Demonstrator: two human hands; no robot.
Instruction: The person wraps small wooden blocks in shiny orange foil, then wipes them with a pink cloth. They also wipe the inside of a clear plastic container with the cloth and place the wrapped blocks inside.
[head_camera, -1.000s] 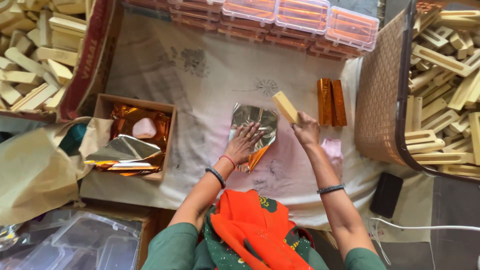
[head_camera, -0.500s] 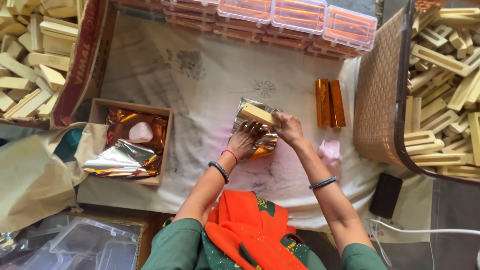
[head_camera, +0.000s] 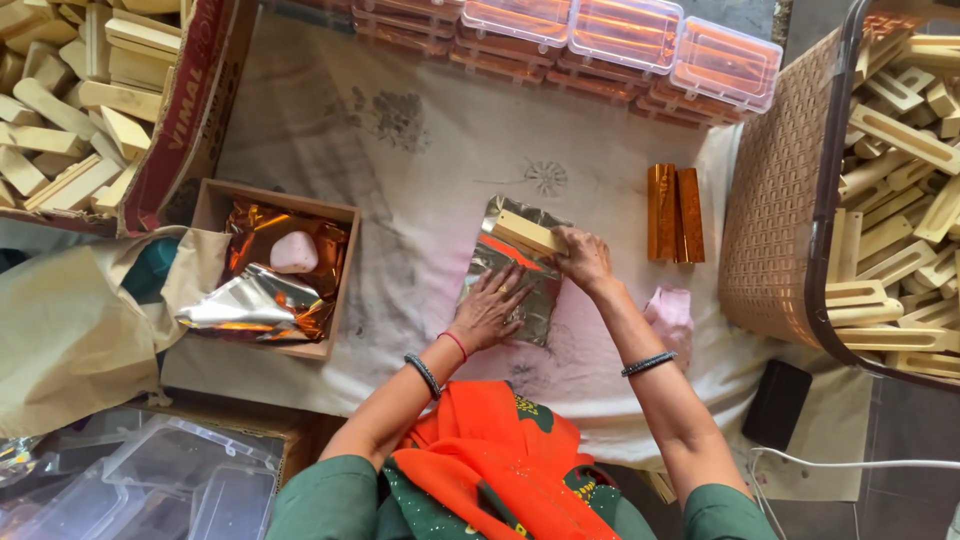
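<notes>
A shiny foil sheet (head_camera: 522, 268) lies flat on the white cloth (head_camera: 420, 180) in front of me. My left hand (head_camera: 490, 308) presses flat on its lower part, fingers spread. A pale wooden block (head_camera: 527, 232) rests across the sheet's top edge, and my right hand (head_camera: 583, 257) grips the block's right end. To the right, two foil-wrapped golden blocks (head_camera: 674, 212) lie side by side on the cloth.
A cardboard box (head_camera: 272, 262) at left holds foil sheets and a pink stone. Bare wooden blocks fill a red-edged carton (head_camera: 70, 110) at far left and a woven basket (head_camera: 880, 190) at right. Clear orange-tinted boxes (head_camera: 600, 40) line the back. A pink cloth (head_camera: 672, 312) lies by my right arm.
My right hand brought the wooden block from the air down onto the top of the foil. My left hand moved from lifting the foil to pressing it flat.
</notes>
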